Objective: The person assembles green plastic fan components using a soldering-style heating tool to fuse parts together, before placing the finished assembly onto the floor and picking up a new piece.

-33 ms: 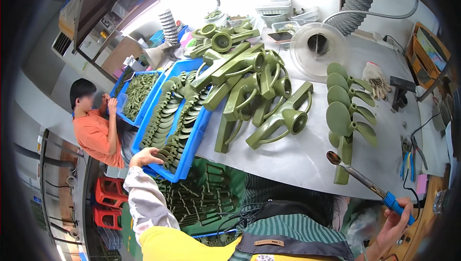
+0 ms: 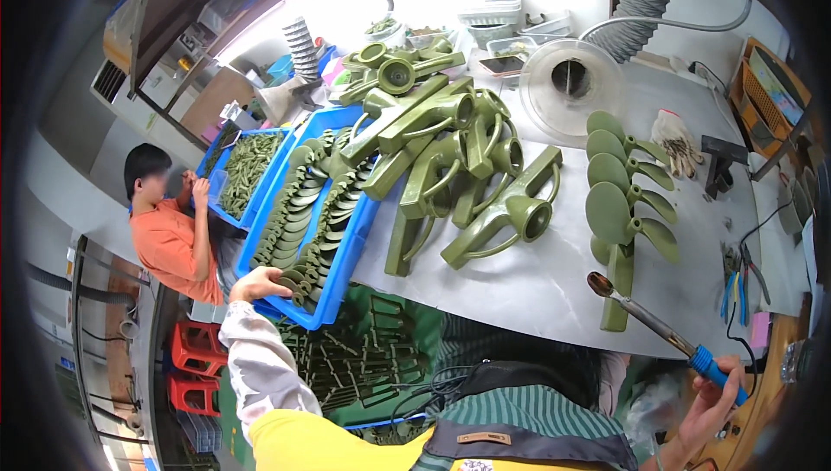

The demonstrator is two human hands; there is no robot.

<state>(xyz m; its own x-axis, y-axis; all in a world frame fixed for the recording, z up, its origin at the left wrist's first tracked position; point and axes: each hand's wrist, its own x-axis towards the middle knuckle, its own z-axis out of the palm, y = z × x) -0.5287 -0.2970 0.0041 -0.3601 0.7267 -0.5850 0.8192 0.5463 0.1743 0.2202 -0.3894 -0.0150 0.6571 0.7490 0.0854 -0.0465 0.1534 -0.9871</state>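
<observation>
Two hands: tray [image 2: 342, 276], soldering iron [image 2: 658, 328].

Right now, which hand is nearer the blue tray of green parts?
Left. The left hand rests on the near corner of the blue tray, touching the green parts. The right hand is far off to the right, gripping a blue-handled tool over the table.

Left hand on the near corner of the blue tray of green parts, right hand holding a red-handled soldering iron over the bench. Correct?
Not quite. In the head view the soldering iron in the right hand has a blue handle, not red. The rest stands: the left hand rests on the near corner of the blue tray of green parts.
</observation>
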